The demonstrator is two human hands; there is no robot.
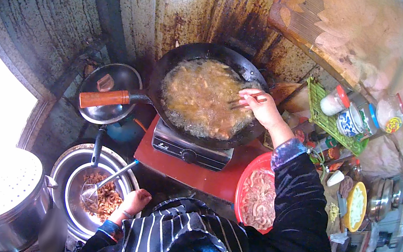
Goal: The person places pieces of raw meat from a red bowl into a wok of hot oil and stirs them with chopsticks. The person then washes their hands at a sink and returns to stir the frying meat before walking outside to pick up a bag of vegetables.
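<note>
My right hand (261,105) grips a pair of brown chopsticks (242,102), their tips down at the bubbling oil in a large black wok (199,139). Pale strips of food (202,91) fry in that oil. Under the wok is a metal gas stove (190,149) with a black knob. My left hand (137,200) hangs half curled, with nothing visible in it, over the right rim of a steel basin (74,181). Browned fried pieces (106,200) lie in the basin, and a wire skimmer (92,191) rests on them.
The wok's wooden handle (104,99) juts left above a smaller pan (123,75). A red basin (241,186) of raw meat strips (259,197) sits beside my right sleeve. At the right are a green rack (315,108) with jars and a yellow bowl (350,205). A tall steel pot (19,233) stands lower left.
</note>
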